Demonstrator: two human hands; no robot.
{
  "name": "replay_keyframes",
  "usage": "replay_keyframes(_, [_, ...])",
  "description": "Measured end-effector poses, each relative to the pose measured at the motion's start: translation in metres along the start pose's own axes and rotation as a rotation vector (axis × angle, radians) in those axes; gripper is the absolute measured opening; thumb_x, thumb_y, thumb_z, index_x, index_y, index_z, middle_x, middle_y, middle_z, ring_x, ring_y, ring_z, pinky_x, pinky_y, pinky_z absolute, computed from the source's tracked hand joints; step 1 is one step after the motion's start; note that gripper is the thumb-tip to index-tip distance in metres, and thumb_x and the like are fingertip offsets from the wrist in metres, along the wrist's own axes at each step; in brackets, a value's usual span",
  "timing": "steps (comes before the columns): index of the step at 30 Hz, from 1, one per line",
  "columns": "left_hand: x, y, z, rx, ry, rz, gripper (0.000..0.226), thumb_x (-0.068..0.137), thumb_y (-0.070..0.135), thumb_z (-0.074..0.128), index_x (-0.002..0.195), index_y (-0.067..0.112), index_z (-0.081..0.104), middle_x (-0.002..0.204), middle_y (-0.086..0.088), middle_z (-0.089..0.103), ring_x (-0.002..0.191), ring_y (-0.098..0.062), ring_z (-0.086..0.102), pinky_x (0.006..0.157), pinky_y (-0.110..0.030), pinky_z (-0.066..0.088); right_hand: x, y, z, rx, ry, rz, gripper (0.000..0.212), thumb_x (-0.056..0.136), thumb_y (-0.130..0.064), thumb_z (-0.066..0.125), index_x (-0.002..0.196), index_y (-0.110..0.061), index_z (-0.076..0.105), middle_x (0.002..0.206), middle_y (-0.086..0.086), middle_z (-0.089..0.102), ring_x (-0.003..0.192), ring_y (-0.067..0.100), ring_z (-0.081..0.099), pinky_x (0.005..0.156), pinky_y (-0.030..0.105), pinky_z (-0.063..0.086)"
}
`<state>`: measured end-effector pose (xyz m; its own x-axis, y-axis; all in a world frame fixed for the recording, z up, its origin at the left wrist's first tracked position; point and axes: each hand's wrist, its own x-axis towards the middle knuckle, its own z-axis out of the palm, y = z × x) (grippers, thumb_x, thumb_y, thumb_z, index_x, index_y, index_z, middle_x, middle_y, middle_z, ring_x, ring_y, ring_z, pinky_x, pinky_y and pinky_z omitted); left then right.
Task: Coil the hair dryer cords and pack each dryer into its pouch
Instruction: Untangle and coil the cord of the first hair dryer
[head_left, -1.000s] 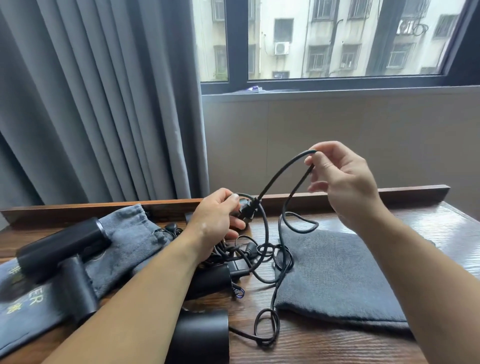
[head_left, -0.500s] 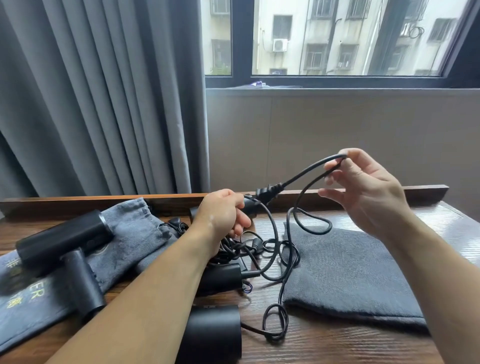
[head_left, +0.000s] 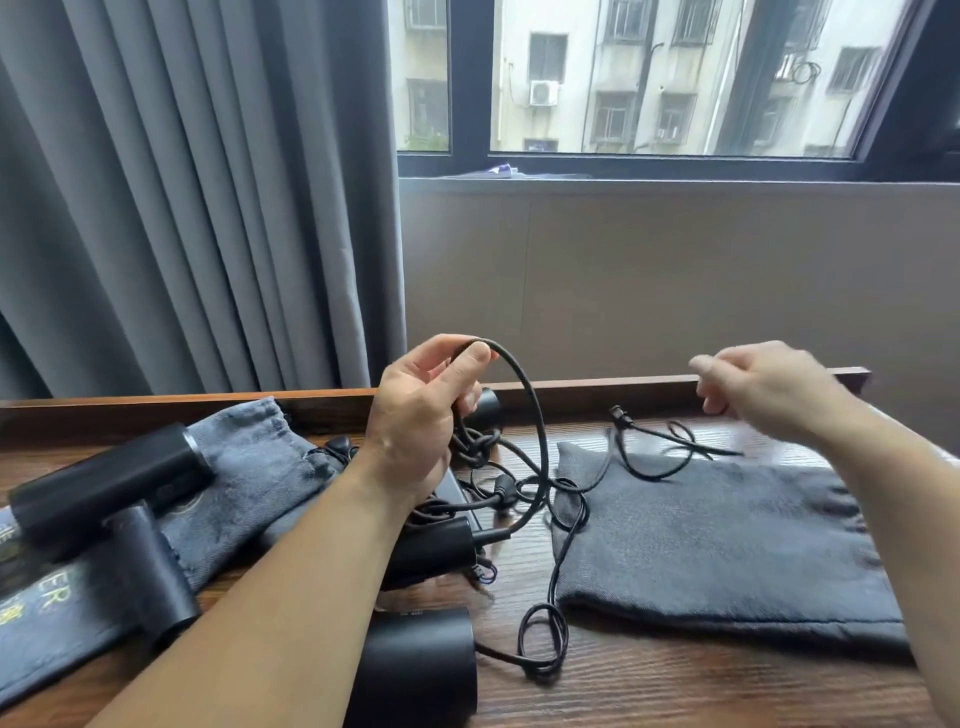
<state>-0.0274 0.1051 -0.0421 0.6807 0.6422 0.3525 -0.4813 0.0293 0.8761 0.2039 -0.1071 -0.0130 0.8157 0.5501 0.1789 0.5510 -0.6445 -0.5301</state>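
Black cord (head_left: 540, 441): tangled on the wooden table (head_left: 675, 686); its run beneath the left wrist is hidden.
Front hair dryer (head_left: 415, 670): cut off by the bottom edge.
Right hand (head_left: 763, 389): blurred, fingers loosely curled, gripping nothing I can make out.
Left hand (head_left: 415, 415): thumb and fingers clamped on a raised cord loop.
Change: the right hand has let go; the plug (head_left: 618, 414) now lies at the dark grey pouch (head_left: 727, 545), by its far edge.

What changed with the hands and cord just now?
The left hand rose, gripping a loop of cord. The right hand swung right and seems to have let the cord go; its plug dropped onto the dark pouch. The dryer on the left pouch stayed put.
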Motion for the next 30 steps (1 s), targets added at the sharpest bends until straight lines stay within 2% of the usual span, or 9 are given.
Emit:
replay_keyframes(2, [-0.003, 0.002, 0.000, 0.010, -0.032, 0.022, 0.010, 0.083, 0.022, 0.073, 0.074, 0.019, 0.074, 0.057, 0.001, 0.045, 0.060, -0.016, 0.039, 0.066, -0.029, 0.038, -0.012, -0.022, 0.010, -0.237, 0.055, -0.156, 0.035, 0.096, -0.043, 0.056, 0.075, -0.020, 0.072, 0.073, -0.002, 0.074, 0.077, 0.022, 0.067, 0.070, 0.033, 0.050])
replay_keyframes(4, [-0.004, 0.003, 0.001, 0.015, -0.051, 0.026, 0.019, 0.077, 0.033, 0.076, 0.067, 0.018, 0.071, 0.057, 0.000, 0.043, 0.060, -0.015, 0.039, 0.067, -0.029, 0.038, -0.029, -0.055, 0.023, -0.121, 0.060, -0.388, 0.019, 0.097, -0.033, 0.060, 0.091, -0.024, 0.075, 0.085, -0.007, 0.076, 0.085, 0.017, 0.069, 0.078, 0.030, 0.053])
replay_keyframes(8, [-0.009, 0.007, 0.001, 0.018, -0.110, 0.003, 0.061, 0.066, 0.058, 0.086, 0.053, 0.011, 0.050, 0.056, -0.011, 0.037, 0.058, -0.022, 0.031, 0.061, -0.030, 0.032, -0.056, -0.106, 0.061, 0.044, -0.518, -0.617, 0.030, 0.094, -0.033, 0.068, 0.124, -0.035, 0.066, 0.120, -0.017, 0.071, 0.108, 0.002, 0.065, 0.098, 0.025, 0.050])
replay_keyframes(12, [-0.010, 0.009, -0.004, 0.028, -0.103, 0.025, 0.049, 0.065, 0.032, 0.073, 0.051, 0.003, 0.035, 0.063, -0.022, 0.025, 0.069, -0.038, 0.020, 0.067, -0.042, 0.017, -0.049, -0.109, 0.089, 0.115, -0.527, -0.646, 0.012, 0.095, -0.029, 0.066, 0.083, -0.026, 0.066, 0.079, -0.004, 0.073, 0.073, 0.014, 0.068, 0.071, 0.034, 0.054])
replay_keyframes(15, [-0.008, 0.010, -0.010, 0.105, -0.145, 0.034, 0.019, 0.059, 0.024, 0.059, 0.048, 0.013, 0.048, 0.075, -0.015, 0.053, 0.080, -0.033, 0.045, 0.081, -0.038, 0.037, -0.041, -0.098, 0.091, 0.334, -0.401, -0.578, 0.022, 0.097, -0.019, 0.062, 0.080, -0.032, 0.065, 0.064, -0.007, 0.064, 0.055, 0.010, 0.053, 0.057, 0.030, 0.043])
replay_keyframes(17, [-0.007, 0.010, -0.014, 0.238, -0.153, 0.017, 0.006, 0.062, 0.015, 0.056, 0.061, 0.014, 0.062, 0.096, -0.006, 0.070, 0.102, -0.023, 0.062, 0.099, -0.044, 0.045, -0.035, -0.090, 0.087, 0.377, -0.306, -0.541, 0.014, 0.098, -0.019, 0.063, 0.091, -0.030, 0.068, 0.063, -0.010, 0.064, 0.054, 0.006, 0.049, 0.057, 0.026, 0.039])
replay_keyframes(23, [-0.004, 0.005, -0.024, 0.810, -0.244, 0.012, 0.071, 0.085, -0.008, 0.057, 0.129, 0.048, 0.059, 0.122, 0.014, 0.067, 0.114, -0.004, 0.065, 0.102, -0.033, 0.054, -0.026, -0.078, 0.074, 0.447, -0.075, -0.515, 0.010, 0.095, -0.016, 0.068, 0.096, -0.026, 0.070, 0.071, -0.007, 0.071, 0.053, 0.005, 0.055, 0.056, 0.012, 0.036])
replay_keyframes(26, [-0.007, 0.002, -0.016, 0.929, -0.323, 0.075, 0.071, 0.086, 0.000, 0.074, 0.138, 0.045, 0.055, 0.121, 0.019, 0.065, 0.109, -0.007, 0.066, 0.096, -0.019, 0.053, -0.030, -0.078, 0.080, 0.438, -0.148, -0.540, 0.017, 0.094, -0.015, 0.071, 0.088, -0.031, 0.072, 0.072, -0.008, 0.073, 0.060, 0.003, 0.058, 0.061, 0.014, 0.041])
replay_keyframes(30, [-0.008, 0.000, -0.011, 0.803, -0.315, 0.114, 0.054, 0.080, 0.005, 0.084, 0.126, 0.029, 0.067, 0.103, 0.004, 0.075, 0.089, -0.016, 0.074, 0.087, -0.034, 0.061, -0.035, -0.078, 0.089, 0.631, -0.350, -0.478, 0.024, 0.097, -0.011, 0.067, 0.076, -0.023, 0.073, 0.061, -0.004, 0.064, 0.049, 0.006, 0.043, 0.051, 0.022, 0.035])
